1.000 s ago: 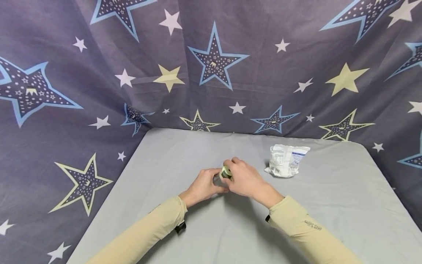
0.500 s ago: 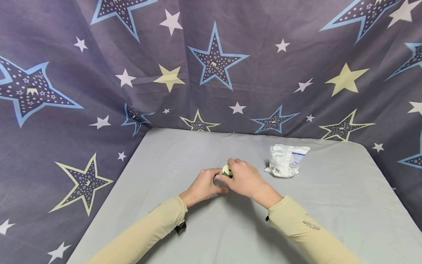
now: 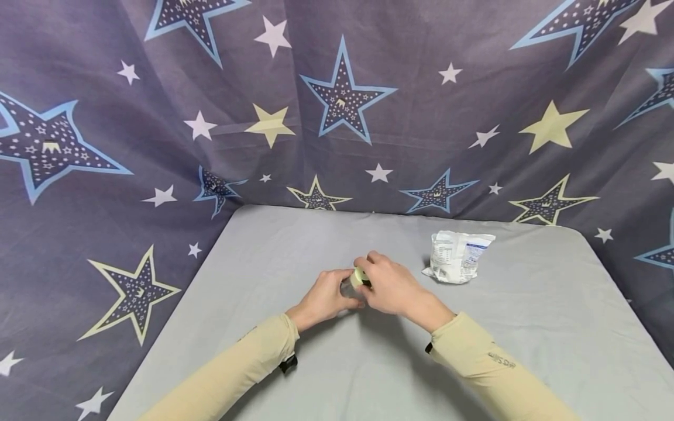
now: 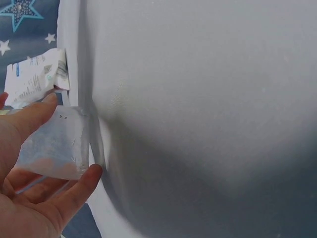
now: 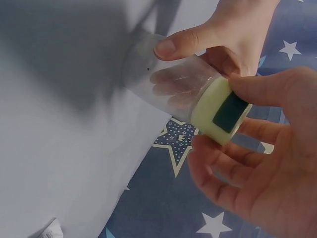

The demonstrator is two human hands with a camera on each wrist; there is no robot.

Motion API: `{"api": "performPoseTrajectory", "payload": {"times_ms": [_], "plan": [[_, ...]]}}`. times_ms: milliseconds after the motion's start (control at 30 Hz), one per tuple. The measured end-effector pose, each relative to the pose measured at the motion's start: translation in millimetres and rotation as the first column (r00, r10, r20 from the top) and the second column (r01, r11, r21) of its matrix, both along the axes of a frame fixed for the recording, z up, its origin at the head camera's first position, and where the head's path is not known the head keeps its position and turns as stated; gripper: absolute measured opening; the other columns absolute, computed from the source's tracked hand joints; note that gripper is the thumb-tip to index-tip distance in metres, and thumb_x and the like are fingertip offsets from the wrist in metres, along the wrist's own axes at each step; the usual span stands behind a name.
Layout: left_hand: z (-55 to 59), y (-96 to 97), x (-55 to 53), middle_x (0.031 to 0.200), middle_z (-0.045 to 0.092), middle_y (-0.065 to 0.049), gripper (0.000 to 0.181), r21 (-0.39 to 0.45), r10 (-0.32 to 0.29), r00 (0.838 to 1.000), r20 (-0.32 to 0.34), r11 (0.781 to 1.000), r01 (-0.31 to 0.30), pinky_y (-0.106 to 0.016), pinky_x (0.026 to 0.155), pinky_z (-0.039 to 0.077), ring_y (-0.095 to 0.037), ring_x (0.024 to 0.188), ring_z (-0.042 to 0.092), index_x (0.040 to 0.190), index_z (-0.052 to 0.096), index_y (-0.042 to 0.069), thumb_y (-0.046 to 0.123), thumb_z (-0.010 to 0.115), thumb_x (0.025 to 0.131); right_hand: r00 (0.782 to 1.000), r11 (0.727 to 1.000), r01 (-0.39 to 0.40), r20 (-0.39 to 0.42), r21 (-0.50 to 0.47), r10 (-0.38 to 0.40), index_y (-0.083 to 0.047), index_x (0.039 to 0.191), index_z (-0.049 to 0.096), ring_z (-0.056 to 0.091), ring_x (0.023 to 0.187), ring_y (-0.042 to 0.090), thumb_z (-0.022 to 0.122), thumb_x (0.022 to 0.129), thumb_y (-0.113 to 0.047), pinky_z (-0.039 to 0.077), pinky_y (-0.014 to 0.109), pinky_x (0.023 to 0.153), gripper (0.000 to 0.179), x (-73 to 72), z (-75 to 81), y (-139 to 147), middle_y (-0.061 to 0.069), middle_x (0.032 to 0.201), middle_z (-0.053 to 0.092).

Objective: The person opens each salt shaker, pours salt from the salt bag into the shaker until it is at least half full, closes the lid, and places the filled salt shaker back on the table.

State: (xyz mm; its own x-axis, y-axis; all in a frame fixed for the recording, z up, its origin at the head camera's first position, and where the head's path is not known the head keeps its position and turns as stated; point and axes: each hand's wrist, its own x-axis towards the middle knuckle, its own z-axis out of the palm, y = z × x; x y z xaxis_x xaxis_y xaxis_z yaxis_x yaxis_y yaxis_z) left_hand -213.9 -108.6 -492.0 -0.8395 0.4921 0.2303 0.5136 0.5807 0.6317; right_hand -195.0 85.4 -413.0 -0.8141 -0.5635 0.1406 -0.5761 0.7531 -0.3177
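Observation:
A clear see-through jar (image 5: 153, 74) with a pale yellow-green lid (image 5: 210, 109) is held just in front of me, tilted in the right wrist view. A dark green patch (image 5: 231, 111) marks the lid. My left hand (image 3: 327, 294) grips the jar's body, thumb on one side and fingers round the other. With thumb and fingertips, my right hand (image 3: 392, 286) holds the lid at its rim. Nothing shows inside the jar apart from my fingers seen through its wall. In the head view both hands hide most of it.
A crumpled white packet (image 3: 457, 257) with blue print stands on the grey cloth-covered table (image 3: 295, 240), to the right of and behind my hands. A dark star-patterned curtain (image 3: 400, 158) hangs along the back and left side.
My right hand shifts slightly right with its thumb swung across the lid, then comes back to about its earlier place. The left hand and the packet stay put.

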Motion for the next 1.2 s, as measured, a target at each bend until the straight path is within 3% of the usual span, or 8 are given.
{"api": "performPoseTrajectory", "payload": {"times_ms": [167, 300, 433, 567, 733, 900, 1067, 1200], "plan": [[0.4, -0.7, 0.8, 0.116, 0.076, -0.002, 0.052, 0.007, -0.009, 1.0, 0.016, 1.0, 0.009, -0.035, 0.097, 0.054, -0.015, 0.108, 0.07, 0.124, 0.073, 0.012, 0.02, 0.097, 0.079, 0.998, 0.999, 0.049, 0.026, -0.014, -0.049, -0.009, 0.123, 0.066, 0.055, 0.078, 0.017, 0.077, 0.097, -0.043, 0.049, 0.036, 0.061, 0.044, -0.5, -1.0, -0.5, 0.003, 0.097, 0.06], [0.7, -0.8, 1.0, 0.119, 0.076, 0.002, 0.053, 0.022, -0.01, 0.999, 0.039, 1.0, 0.009, -0.033, 0.098, 0.054, -0.013, 0.11, 0.07, 0.127, 0.074, 0.015, 0.018, 0.096, 0.079, 0.991, 0.992, 0.126, 0.037, -0.024, -0.125, -0.01, 0.107, 0.064, 0.054, 0.07, 0.018, 0.071, 0.097, -0.057, 0.045, 0.036, 0.056, 0.049, -1.5, -3.6, -2.3, 0.002, 0.088, 0.059], [0.3, -0.6, 0.9, 0.121, 0.075, 0.002, 0.054, 0.022, -0.009, 0.999, 0.047, 1.0, 0.008, -0.033, 0.1, 0.053, -0.012, 0.113, 0.069, 0.129, 0.073, 0.016, 0.019, 0.096, 0.079, 0.988, 0.989, 0.149, 0.039, -0.018, -0.149, -0.01, 0.101, 0.062, 0.054, 0.069, 0.018, 0.072, 0.097, -0.054, 0.044, 0.036, 0.055, 0.046, -2.1, -5.3, -3.9, 0.001, 0.084, 0.057], [-0.4, -0.8, 0.5, 0.122, 0.075, 0.002, 0.056, 0.009, 0.0, 0.998, 0.056, 1.0, 0.0, -0.034, 0.102, 0.051, -0.013, 0.115, 0.067, 0.13, 0.073, 0.016, 0.021, 0.096, 0.08, 0.991, 0.992, 0.127, 0.042, -0.013, -0.126, -0.007, 0.108, 0.065, 0.055, 0.072, 0.018, 0.075, 0.098, -0.045, 0.047, 0.037, 0.057, 0.041, -2.1, -5.3, -4.3, 0.002, 0.089, 0.06], [-0.6, -0.6, -0.2, 0.12, 0.076, 0.001, 0.056, 0.005, 0.004, 0.999, 0.043, 1.0, -0.005, -0.035, 0.102, 0.051, -0.013, 0.113, 0.068, 0.128, 0.073, 0.016, 0.024, 0.097, 0.078, 0.998, 0.998, 0.068, 0.018, 0.005, -0.068, -0.005, 0.124, 0.066, 0.057, 0.081, 0.018, 0.078, 0.097, -0.033, 0.053, 0.04, 0.065, 0.041, -2.0, -3.0, -2.5, 0.004, 0.099, 0.061], [-1.1, -0.4, 0.0, 0.116, 0.077, -0.004, 0.054, 0.014, -0.006, 1.0, -0.001, 1.0, 0.006, -0.036, 0.095, 0.055, -0.016, 0.107, 0.071, 0.125, 0.073, 0.011, 0.022, 0.097, 0.078, 1.0, 1.0, -0.013, -0.002, 0.004, 0.013, -0.007, 0.126, 0.066, 0.057, 0.083, 0.02, 0.079, 0.093, -0.019, 0.054, 0.04, 0.065, 0.037, -1.9, -1.1, -0.2, 0.005, 0.1, 0.06], [-1.6, -0.7, -0.2, 0.116, 0.076, -0.003, 0.054, 0.013, -0.012, 1.0, -0.009, 1.0, 0.012, -0.034, 0.097, 0.054, -0.016, 0.108, 0.071, 0.126, 0.073, 0.01, 0.021, 0.097, 0.079, 1.0, 1.0, 0.019, -0.005, -0.018, -0.019, -0.007, 0.13, 0.066, 0.059, 0.083, 0.019, 0.081, 0.094, -0.034, 0.053, 0.037, 0.063, 0.047, -1.3, -0.9, -0.4, 0.006, 0.103, 0.064], [-1.1, -0.5, -0.3, 0.117, 0.076, 0.001, 0.053, 0.027, -0.02, 1.0, 0.009, 0.999, 0.02, -0.032, 0.099, 0.053, -0.013, 0.11, 0.07, 0.125, 0.074, 0.013, 0.018, 0.097, 0.078, 0.995, 0.993, 0.101, -0.012, -0.053, -0.102, -0.009, 0.112, 0.066, 0.056, 0.072, 0.017, 0.078, 0.092, -0.053, 0.046, 0.034, 0.054, 0.05, -1.6, -2.1, -2.5, 0.002, 0.09, 0.061]]}}
